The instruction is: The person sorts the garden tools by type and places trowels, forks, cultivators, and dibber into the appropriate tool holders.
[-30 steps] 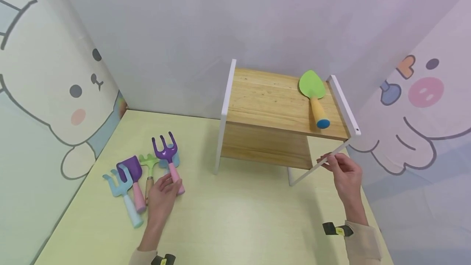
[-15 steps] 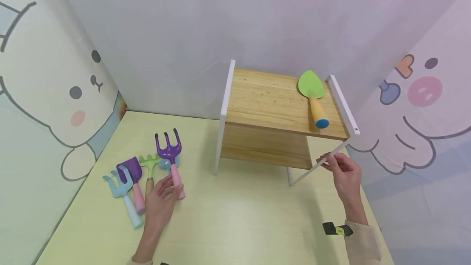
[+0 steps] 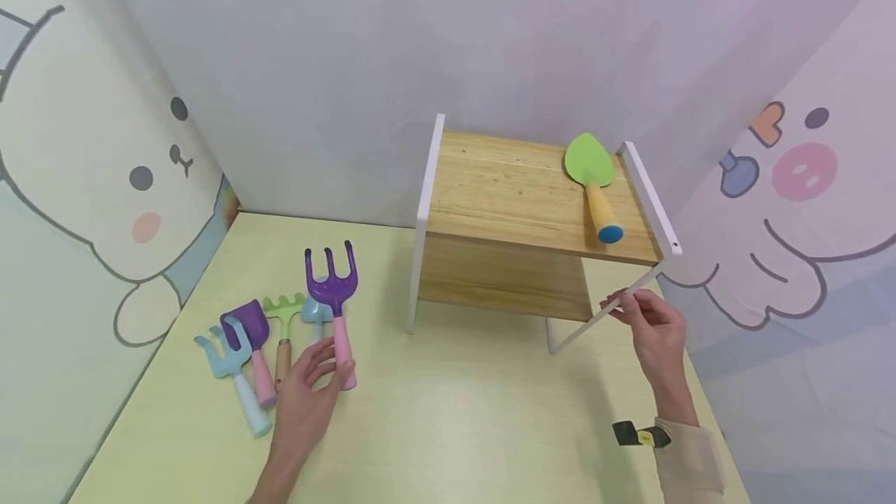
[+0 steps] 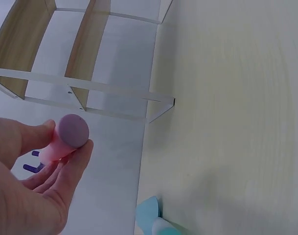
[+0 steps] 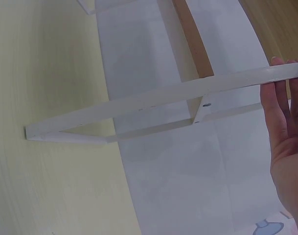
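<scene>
My left hand (image 3: 308, 387) grips a toy garden fork with a purple head (image 3: 334, 286) by its pink handle, tines pointing away from me. In the left wrist view the handle's round end (image 4: 73, 131) sits between thumb and fingers. My right hand (image 3: 654, 329) holds the slanting white front leg (image 3: 602, 315) of a small two-tier wooden shelf (image 3: 500, 185); the right wrist view has its fingers wrapped behind the white bar (image 5: 153, 95). On the shelf's top board, near the right side, lies a green trowel (image 3: 590, 162) with a yellow handle.
Left of my left hand, on the pale table (image 3: 448, 426), lie a light blue fork (image 3: 227, 356), a purple shovel (image 3: 248, 325), a green rake (image 3: 283, 309) and a light blue tool (image 3: 315, 309). Printed cloth walls (image 3: 315, 99) stand behind and at both sides.
My left hand has drawn the purple fork slightly right and towards me, off the light blue tool beneath it, and turned it more upright in view. My right hand keeps its hold on the leg.
</scene>
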Demonstrator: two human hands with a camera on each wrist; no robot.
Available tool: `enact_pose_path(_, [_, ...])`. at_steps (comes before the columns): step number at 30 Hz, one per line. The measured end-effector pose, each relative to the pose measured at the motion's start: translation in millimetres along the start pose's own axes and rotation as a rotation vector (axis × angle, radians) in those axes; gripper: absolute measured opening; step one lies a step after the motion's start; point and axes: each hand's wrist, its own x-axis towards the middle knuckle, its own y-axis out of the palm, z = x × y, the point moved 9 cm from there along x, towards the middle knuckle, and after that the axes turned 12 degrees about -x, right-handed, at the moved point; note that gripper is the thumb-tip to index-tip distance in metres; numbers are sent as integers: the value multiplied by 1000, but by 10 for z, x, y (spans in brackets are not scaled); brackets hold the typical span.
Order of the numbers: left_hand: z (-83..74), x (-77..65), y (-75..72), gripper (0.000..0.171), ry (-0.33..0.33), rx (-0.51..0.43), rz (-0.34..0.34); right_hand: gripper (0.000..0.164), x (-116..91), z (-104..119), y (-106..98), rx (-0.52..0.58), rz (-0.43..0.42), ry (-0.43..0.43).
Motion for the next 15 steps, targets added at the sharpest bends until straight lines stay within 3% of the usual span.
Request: enact_pose_path(15, [-279, -235, 65, 48, 127, -67, 47, 16, 0, 9, -1, -33, -15, 32])
